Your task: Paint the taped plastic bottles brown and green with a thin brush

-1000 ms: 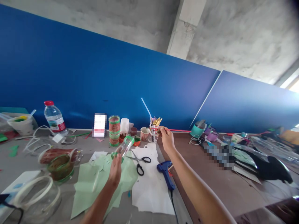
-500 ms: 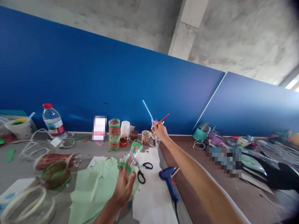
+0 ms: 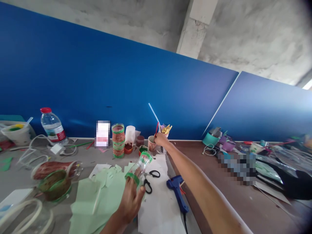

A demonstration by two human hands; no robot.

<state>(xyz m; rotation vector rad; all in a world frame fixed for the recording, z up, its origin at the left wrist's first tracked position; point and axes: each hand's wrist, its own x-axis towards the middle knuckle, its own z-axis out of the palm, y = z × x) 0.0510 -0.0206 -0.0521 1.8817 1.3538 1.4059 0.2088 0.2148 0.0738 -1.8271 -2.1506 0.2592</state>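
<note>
My left hand point(image 3: 129, 199) holds a clear plastic bottle piece point(image 3: 144, 162) with green-painted bands at both ends. Its fingers reach inside the near end, and the thumb stays outside. My right hand point(image 3: 161, 139) is closed on a thin red paintbrush point(image 3: 156, 128), which stands nearly upright over the patterned paper cup point(image 3: 151, 144). The brush's lower end is hidden at the cup. Close by are a small pot of green paint point(image 3: 143, 150) and a pot of red-brown paint point(image 3: 128, 148). Left of them stands a painted bottle piece point(image 3: 118, 139) with green and red-brown bands.
Scissors point(image 3: 148, 186) and a blue glue gun point(image 3: 178, 195) lie on white paper point(image 3: 156, 211). Green paper point(image 3: 85, 201) spreads to the left. Behind my right hand is a cup of yellow forks point(image 3: 167, 130). A water bottle point(image 3: 54, 128) stands at the back left.
My right hand has brought the paintbrush left to the paper cup, turning it from level to nearly upright. My left hand has slid its fingers into the bottle piece and shifted right.
</note>
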